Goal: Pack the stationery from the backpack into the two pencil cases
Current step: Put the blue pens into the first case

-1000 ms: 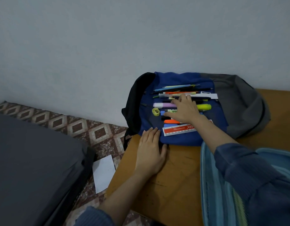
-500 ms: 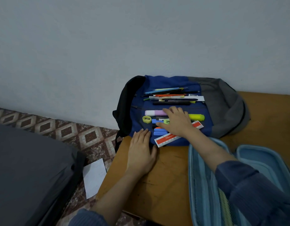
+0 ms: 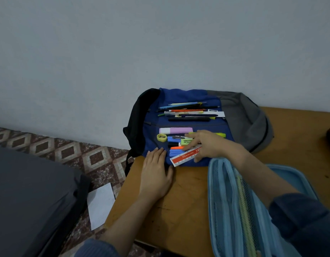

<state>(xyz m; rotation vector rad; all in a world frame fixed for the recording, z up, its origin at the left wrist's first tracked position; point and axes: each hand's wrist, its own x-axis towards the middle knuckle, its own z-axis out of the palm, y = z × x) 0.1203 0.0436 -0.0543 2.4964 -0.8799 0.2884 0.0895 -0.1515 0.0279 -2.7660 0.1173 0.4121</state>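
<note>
Right hand point(image 3: 206, 145), fingers spread, rests on a red ruler point(image 3: 179, 158) atop the backpack point(image 3: 244, 115); left hand point(image 3: 156, 175) lies flat. Dragging the ruler could sweep nearby markers point(image 3: 174, 153) off the desk point(image 3: 188, 210).

Two arms in view, one person. Left hand point(image 3: 156, 175) and right hand point(image 3: 210, 145) bare, forearms bare from the wrist up to the sleeves. Left sleeve point(image 3: 97, 247): muted blue, soft knit look, faint ribbing, edge bunched into a roll; only a small part in frame. Right sleeve point(image 3: 305, 225): darker navy in the shade, thick soft fabric, loose folds, rounded bunched edge sitting partway up the forearm. Weave detail too dim to read
</note>
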